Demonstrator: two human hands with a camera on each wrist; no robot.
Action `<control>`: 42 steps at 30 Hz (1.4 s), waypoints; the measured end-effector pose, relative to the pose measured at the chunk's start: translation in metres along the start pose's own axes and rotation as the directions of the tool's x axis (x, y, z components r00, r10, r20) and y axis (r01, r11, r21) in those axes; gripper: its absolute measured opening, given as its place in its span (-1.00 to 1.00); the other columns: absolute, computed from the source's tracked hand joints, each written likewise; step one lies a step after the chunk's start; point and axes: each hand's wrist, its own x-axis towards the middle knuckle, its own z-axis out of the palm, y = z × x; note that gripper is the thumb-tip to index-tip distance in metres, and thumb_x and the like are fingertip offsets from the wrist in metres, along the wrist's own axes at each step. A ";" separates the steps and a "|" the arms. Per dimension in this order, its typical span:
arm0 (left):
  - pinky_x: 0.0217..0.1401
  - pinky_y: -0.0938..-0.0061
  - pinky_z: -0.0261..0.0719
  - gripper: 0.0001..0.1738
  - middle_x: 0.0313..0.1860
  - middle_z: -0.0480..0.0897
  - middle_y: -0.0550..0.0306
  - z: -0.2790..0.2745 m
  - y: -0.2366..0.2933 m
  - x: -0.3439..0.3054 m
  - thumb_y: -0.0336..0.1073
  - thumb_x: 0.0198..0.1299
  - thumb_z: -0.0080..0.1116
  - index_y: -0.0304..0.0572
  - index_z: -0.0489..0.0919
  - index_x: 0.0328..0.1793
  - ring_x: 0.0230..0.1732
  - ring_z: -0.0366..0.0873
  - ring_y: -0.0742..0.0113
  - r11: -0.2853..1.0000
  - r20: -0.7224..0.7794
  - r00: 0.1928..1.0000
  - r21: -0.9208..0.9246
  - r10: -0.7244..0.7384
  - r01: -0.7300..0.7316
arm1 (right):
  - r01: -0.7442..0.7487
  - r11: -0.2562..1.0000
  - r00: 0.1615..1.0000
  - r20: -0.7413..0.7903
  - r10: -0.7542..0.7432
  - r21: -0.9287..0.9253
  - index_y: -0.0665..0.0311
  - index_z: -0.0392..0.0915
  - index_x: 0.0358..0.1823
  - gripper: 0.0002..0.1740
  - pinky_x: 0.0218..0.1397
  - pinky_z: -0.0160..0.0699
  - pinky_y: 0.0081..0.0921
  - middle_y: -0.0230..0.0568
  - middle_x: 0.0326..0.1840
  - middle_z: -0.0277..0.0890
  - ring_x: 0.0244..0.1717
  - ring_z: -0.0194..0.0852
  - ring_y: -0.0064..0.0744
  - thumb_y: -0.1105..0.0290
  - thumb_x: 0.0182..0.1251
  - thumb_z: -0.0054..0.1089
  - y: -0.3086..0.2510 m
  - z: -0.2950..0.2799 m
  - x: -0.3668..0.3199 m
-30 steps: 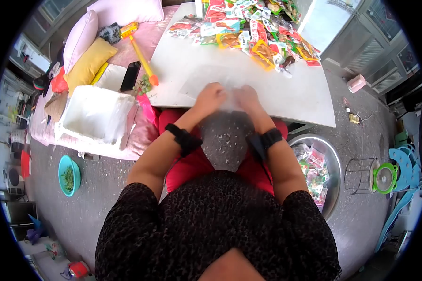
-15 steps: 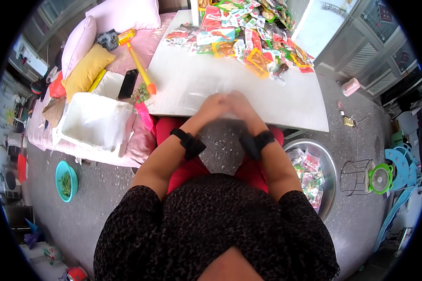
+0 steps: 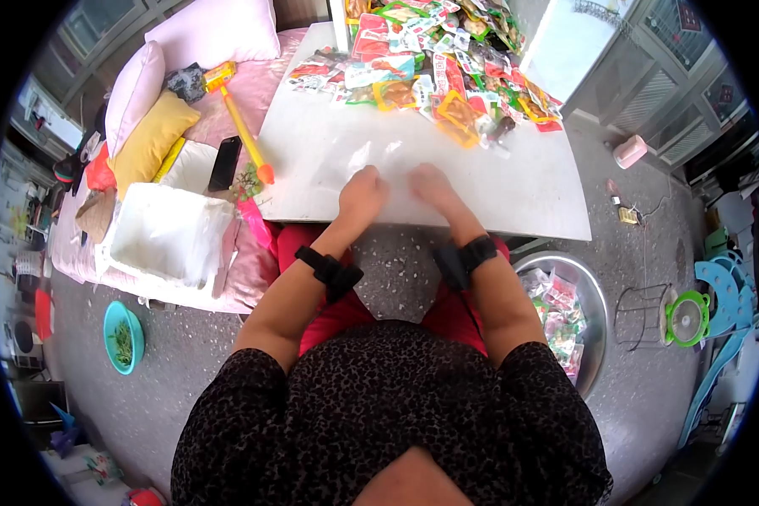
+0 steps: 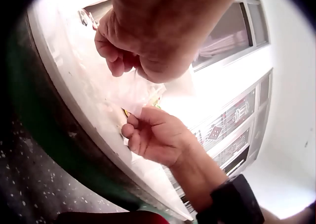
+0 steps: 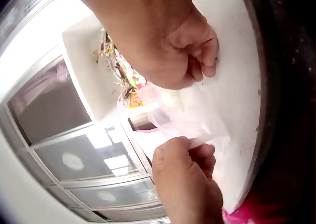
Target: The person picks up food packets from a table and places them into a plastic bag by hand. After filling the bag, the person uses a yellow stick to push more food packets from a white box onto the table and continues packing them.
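My left hand and my right hand are slightly apart above the near edge of the white table. Between them spans a clear plastic bag, thin and see-through. In the right wrist view, the thumb and curled fingers of the left hand pinch one side of the bag. The right hand grips its other side with bent fingers in the left wrist view. Past the hands, glare shows on the bag's film over the tabletop.
Colourful food packets lie heaped at the table's far end. A metal basin with more packets stands on the floor at right. On the pink couch at left are a white foam box, a black phone and a yellow toy hammer.
My hands came together at the table's near edge half a second ago and have since moved apart, the plastic bag stretched between them. The head view has shifted slightly.
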 end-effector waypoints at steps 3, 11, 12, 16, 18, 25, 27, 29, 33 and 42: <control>-0.37 0.18 0.34 -0.85 -0.50 0.46 -0.14 0.006 0.002 -0.003 -0.31 -0.08 -0.11 -0.24 0.34 -0.42 -0.41 0.42 -0.08 0.994 0.053 0.998 0.108 0.024 -0.030 | 0.258 0.927 0.966 0.085 -0.244 -0.271 0.30 0.42 -0.42 -0.86 -0.39 0.36 -0.49 -0.21 -0.47 0.39 -0.44 0.37 -0.41 0.39 0.00 0.01 0.009 -0.017 0.013; -0.31 0.16 0.38 -0.84 -0.47 0.49 -0.10 0.032 0.001 -0.009 -0.30 -0.07 -0.19 -0.21 0.37 -0.42 -0.37 0.45 -0.03 0.958 0.236 0.970 0.258 0.064 -0.126 | 0.250 0.665 0.678 -0.363 -0.639 -0.704 0.20 0.36 -0.16 -0.63 -0.12 0.35 -0.30 -0.07 -0.20 0.38 -0.13 0.34 -0.10 0.34 -0.09 0.04 0.052 -0.099 0.100; -0.31 0.16 0.38 -0.84 -0.46 0.49 -0.10 0.032 0.002 -0.008 -0.30 -0.07 -0.19 -0.21 0.38 -0.42 -0.37 0.45 -0.03 0.956 0.259 0.965 0.269 0.044 -0.116 | 0.176 0.660 0.702 -0.377 -0.604 -0.730 0.18 0.32 -0.12 -0.60 -0.10 0.34 -0.27 -0.07 -0.16 0.37 -0.11 0.34 -0.09 0.32 -0.08 0.04 0.057 -0.103 0.106; -0.35 0.21 0.41 -0.83 -0.45 0.51 -0.02 0.034 0.003 -0.004 -0.32 -0.08 -0.17 -0.18 0.43 -0.40 -0.38 0.47 0.05 0.941 0.287 0.957 0.312 0.038 -0.131 | -0.119 0.583 0.783 -0.437 -0.442 -0.803 0.15 0.27 -0.05 -0.56 -0.11 0.35 -0.17 -0.06 -0.10 0.35 -0.07 0.33 -0.05 0.26 -0.02 0.03 0.017 -0.103 0.086; -0.36 0.25 0.43 -0.82 -0.44 0.52 0.02 0.032 0.002 -0.004 -0.32 -0.08 -0.15 -0.17 0.45 -0.38 -0.38 0.48 0.09 0.936 0.284 0.957 0.321 0.052 -0.146 | -0.083 0.582 0.794 -0.407 -0.451 -0.809 0.17 0.28 -0.07 -0.59 -0.16 0.39 -0.22 -0.06 -0.17 0.39 -0.14 0.38 -0.06 0.24 0.01 0.02 0.056 -0.114 0.126; -0.30 0.18 0.39 -0.80 -0.43 0.51 -0.09 0.030 0.002 0.000 -0.29 -0.06 -0.18 -0.22 0.40 -0.36 -0.34 0.46 -0.01 0.961 0.295 0.955 0.263 0.002 -0.084 | -0.016 0.603 0.732 -0.420 -0.537 -0.798 0.33 0.33 -0.21 -0.71 -0.34 0.44 -0.38 -0.05 -0.46 0.45 -0.40 0.48 -0.23 0.35 0.03 -0.02 0.042 -0.126 0.098; -0.28 0.14 0.37 -0.79 -0.44 0.50 -0.14 0.033 0.002 -0.001 -0.27 -0.06 -0.18 -0.24 0.37 -0.37 -0.34 0.45 -0.06 0.976 0.272 0.962 0.210 0.001 -0.061 | 0.086 0.956 0.767 -0.594 -0.244 -0.281 0.36 0.32 -0.25 -0.76 -0.38 0.44 -0.42 -0.08 -0.46 0.44 -0.45 0.46 -0.29 0.41 0.04 -0.07 0.039 -0.133 0.080; -0.27 0.14 0.36 -0.79 -0.44 0.50 -0.15 0.035 0.000 -0.003 -0.27 -0.06 -0.18 -0.24 0.37 -0.36 -0.33 0.45 -0.06 0.984 0.227 0.973 0.162 0.031 -0.069 | 0.294 0.816 0.870 -0.494 -0.013 0.497 0.39 0.28 -0.27 -0.82 -0.37 0.42 -0.47 -0.15 -0.40 0.40 -0.44 0.42 -0.39 0.51 0.07 -0.16 0.020 -0.125 0.044; -0.26 0.13 0.36 -0.78 -0.43 0.51 -0.16 0.031 0.011 -0.002 -0.29 -0.05 -0.20 -0.26 0.37 -0.34 -0.32 0.45 -0.07 0.985 0.279 0.960 0.169 -0.033 -0.016 | 0.325 0.569 0.938 -0.332 -0.094 0.755 0.38 0.25 -0.23 -0.82 -0.32 0.43 -0.43 -0.17 -0.30 0.37 -0.34 0.40 -0.36 0.55 0.10 -0.20 0.061 -0.106 0.020; -0.26 0.11 0.36 -0.78 -0.45 0.51 -0.17 0.038 0.025 -0.008 -0.30 -0.04 -0.19 -0.29 0.37 -0.34 -0.33 0.46 -0.11 0.993 0.242 0.968 0.113 -0.061 0.034 | 0.338 0.800 0.888 -0.449 -0.096 0.497 0.32 0.30 -0.35 -0.93 -0.38 0.47 -0.51 -0.23 -0.38 0.37 -0.40 0.41 -0.44 0.52 0.11 -0.08 0.070 -0.026 -0.041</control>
